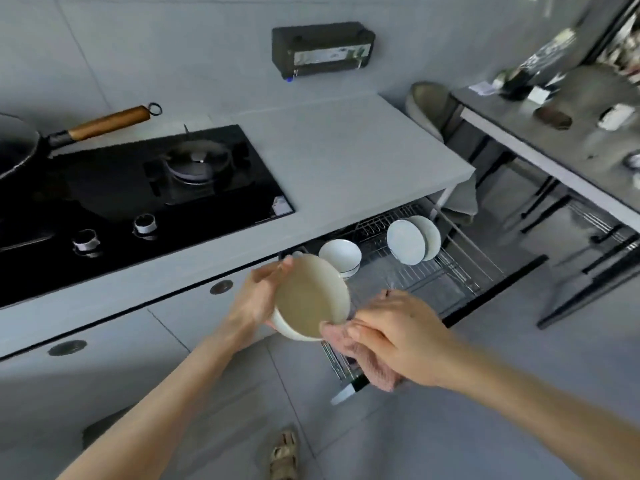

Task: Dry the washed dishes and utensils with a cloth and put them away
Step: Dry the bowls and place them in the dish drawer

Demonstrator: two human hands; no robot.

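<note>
Head view, 1 frame.

- Left hand [256, 301] grips a cream bowl [311, 301] from its left side. The thumb lies near the upper rim and the fingers go behind the wall.
- The bowl is tilted, with its opening turned toward the camera. It is held in the air in front of the cabinet, just left of the pulled-out rack [446, 271].
- Right hand [401, 337] is clamped on a pink cloth [372, 365]. The fingers are curled over it and press it against the bowl's lower right rim.
- The cloth hangs bunched below the palm. The 2 hands are near each other, joined only through the bowl.
- The rack is a wire drawer under the counter [346, 150], and it stands open.
- Inside the rack, a stack of white bowls [341, 256] sits at the left. 2 white plates [412, 242] stand on edge to their right, one behind the other.
- A black hob [114, 188] is set in the counter at left, with 2 knobs [145, 225] at its front.
- A pan with a wooden handle [107, 123] sits at the hob's far left.
- A dark box [322, 51] is mounted on the wall above.
- A grey table [540, 140] with blurred items is at right.
- A sandalled foot [285, 452] is on the floor at the bottom of the frame.
</note>
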